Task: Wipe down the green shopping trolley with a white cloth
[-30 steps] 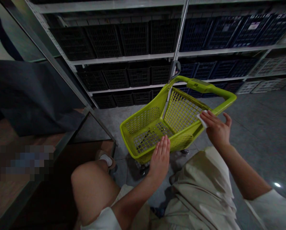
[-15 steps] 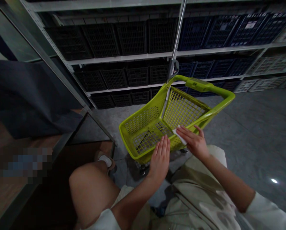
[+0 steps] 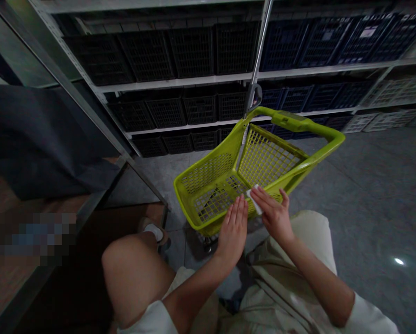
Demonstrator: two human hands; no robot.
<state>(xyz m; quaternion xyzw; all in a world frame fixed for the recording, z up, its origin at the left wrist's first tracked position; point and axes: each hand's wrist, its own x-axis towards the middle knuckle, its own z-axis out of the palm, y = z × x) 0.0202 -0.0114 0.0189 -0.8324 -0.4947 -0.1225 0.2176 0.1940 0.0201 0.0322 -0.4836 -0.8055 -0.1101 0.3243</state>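
A yellow-green plastic shopping cart (image 3: 208,171) with lattice walls stands in front of my knees, its handle towards the upper right. My left hand (image 3: 233,227) rests on the near rim, fingers stretched out and lying over the edge, with nothing in it. Just to its right, my right hand (image 3: 274,211) presses a folded white cloth or tissue (image 3: 255,199) against the same rim under its fingers. Only the edge of that white piece shows; the rest is covered by the fingers. The thumb of my right hand sticks up, away from the cart.
Behind the cart, white shelves (image 3: 180,84) carry rows of black crates (image 3: 190,53) and dark blue crates (image 3: 284,46). A metal pole (image 3: 263,41) rises from the cart's far side. To the left stands a metal-framed table (image 3: 89,204) with dark fabric (image 3: 55,139).
My right hand has slid left along the near rim with the white cloth, coming closer to my left hand. My left hand has stayed nearly in place.
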